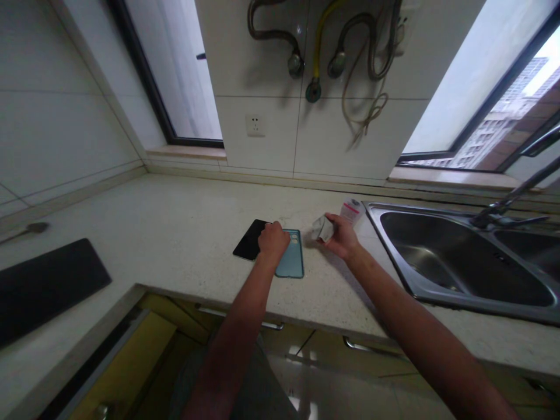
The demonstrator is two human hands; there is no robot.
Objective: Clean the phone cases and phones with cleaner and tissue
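A black phone [251,240] lies screen up on the counter, and a teal phone case [290,260] lies just right of it with its camera cutout at the top. Over the gap between them is my left hand [272,238], fingers curled closed; whatever they may hold is hidden. My right hand [343,238] grips a crumpled white tissue [322,228] to the right of the case. Behind that hand sits a white and pink plastic packet [352,210], partly covered by it.
A steel sink [396,274] with a faucet [490,214] is set into the counter on the right. On the left lie a dark flat panel [52,286] and a brush-like tool [37,227]. Hoses [318,52] and a socket [255,125] are on the tiled wall.
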